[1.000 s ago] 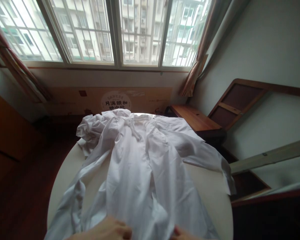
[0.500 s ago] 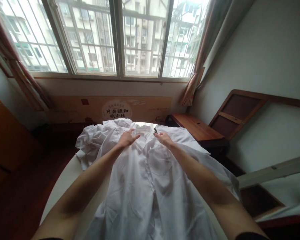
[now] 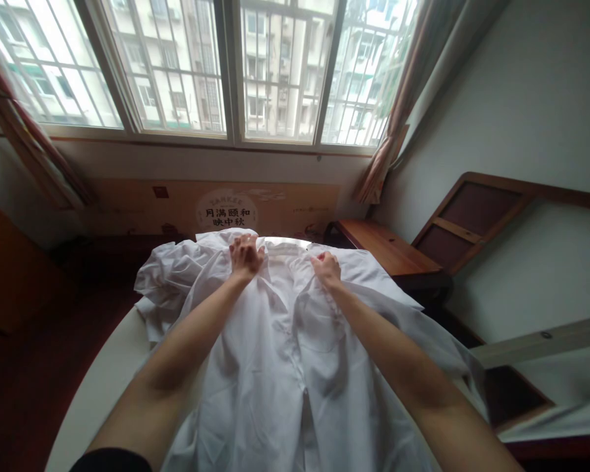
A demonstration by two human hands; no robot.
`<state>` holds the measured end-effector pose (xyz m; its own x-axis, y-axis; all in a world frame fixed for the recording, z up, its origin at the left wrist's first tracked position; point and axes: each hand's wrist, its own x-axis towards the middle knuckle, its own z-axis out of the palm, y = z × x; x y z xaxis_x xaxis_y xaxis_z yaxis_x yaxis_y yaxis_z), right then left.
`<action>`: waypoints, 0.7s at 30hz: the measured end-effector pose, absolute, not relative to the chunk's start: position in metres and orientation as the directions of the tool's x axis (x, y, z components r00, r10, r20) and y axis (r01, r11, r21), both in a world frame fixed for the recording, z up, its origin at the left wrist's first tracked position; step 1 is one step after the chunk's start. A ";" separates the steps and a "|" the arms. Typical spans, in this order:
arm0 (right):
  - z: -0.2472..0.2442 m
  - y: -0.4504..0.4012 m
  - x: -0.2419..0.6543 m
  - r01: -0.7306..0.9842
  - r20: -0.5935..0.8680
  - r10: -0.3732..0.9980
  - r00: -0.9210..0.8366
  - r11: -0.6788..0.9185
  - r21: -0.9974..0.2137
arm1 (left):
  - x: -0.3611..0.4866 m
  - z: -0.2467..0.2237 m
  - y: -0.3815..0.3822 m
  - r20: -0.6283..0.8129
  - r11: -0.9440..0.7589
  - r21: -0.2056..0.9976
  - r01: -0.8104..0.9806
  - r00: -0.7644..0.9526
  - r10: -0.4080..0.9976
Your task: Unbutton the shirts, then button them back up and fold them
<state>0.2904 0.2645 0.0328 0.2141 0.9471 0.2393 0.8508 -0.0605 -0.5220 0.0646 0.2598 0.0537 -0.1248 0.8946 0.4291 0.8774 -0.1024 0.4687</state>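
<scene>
A white button-front shirt [image 3: 255,354] with a chest pocket lies spread and creased over a round table [image 3: 98,387], its collar end away from me. My left hand [image 3: 246,255] rests palm down on the cloth left of the collar, fingers apart and slightly bent. To the right of the collar, my right hand [image 3: 326,267] has its fingers curled closed on the shirt fabric. Cloth is bunched in folds at the far left. Fingertips of both hands are partly hidden.
Past the table is a wall panel [image 3: 285,196] with printed characters under a barred window [image 3: 280,78]. A wooden bench or low desk [image 3: 388,246] stands at the back right, near a wood-framed panel [image 3: 467,210]. Curtains [image 3: 373,183] hang at both sides.
My left hand has turned knuckles up, moving slightly forward. The right hand's fingers have curled in; a small dark item at its fingertips is out of sight. The view has shifted slightly.
</scene>
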 end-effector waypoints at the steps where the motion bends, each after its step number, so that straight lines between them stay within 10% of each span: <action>1: 0.031 0.265 0.291 0.842 0.182 0.963 0.200 -0.073 -0.535 | 0.063 0.056 0.264 0.355 -0.081 0.468 0.880 -0.103 0.929; 13: 0.083 0.261 0.340 0.662 0.515 0.782 0.351 0.181 -0.727 | 0.009 0.084 0.266 0.291 -0.253 0.765 0.592 0.033 0.956; 21: 0.098 0.285 0.327 0.708 0.302 0.850 0.431 -0.112 -0.697 | 0.012 0.080 0.282 0.152 -0.017 0.908 0.419 -0.291 0.945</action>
